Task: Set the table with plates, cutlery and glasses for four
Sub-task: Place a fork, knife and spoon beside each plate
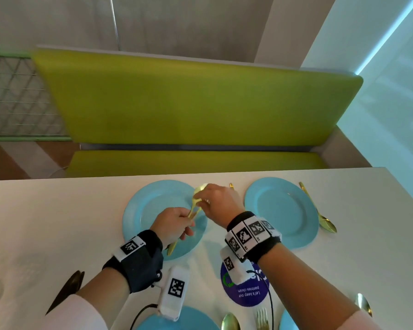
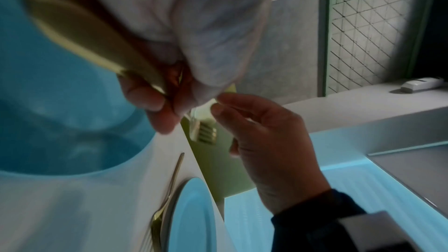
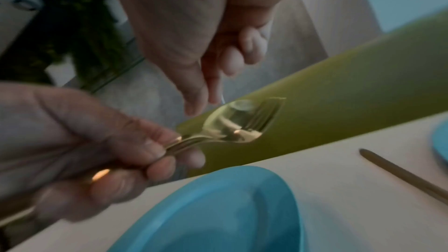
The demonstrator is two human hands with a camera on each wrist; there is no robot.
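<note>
Both hands hover over the far-left blue plate point(image 1: 148, 210). My left hand point(image 1: 187, 226) grips the handles of a gold spoon point(image 1: 199, 188) and a gold fork point(image 3: 263, 116) held together; the handle ends point(image 1: 172, 248) stick out below the fist. My right hand point(image 1: 204, 202) pinches the spoon at its bowl end, thumb and forefinger on the spoon bowl point(image 2: 206, 111). The fork's tines point(image 2: 206, 133) lie right behind the bowl. A second blue plate point(image 1: 281, 210) lies far right with a gold spoon point(image 1: 320, 210) on its right and a gold fork point(image 2: 169, 189) on its left.
Two more blue plates point(image 1: 177, 320) point(image 1: 289, 322) sit at the near edge with a spoon point(image 1: 230, 321), a fork point(image 1: 262, 317) and another spoon point(image 1: 364, 304). A purple round sticker point(image 1: 248, 294) marks the white table point(image 1: 57, 222). A green bench point(image 1: 196, 103) runs behind it.
</note>
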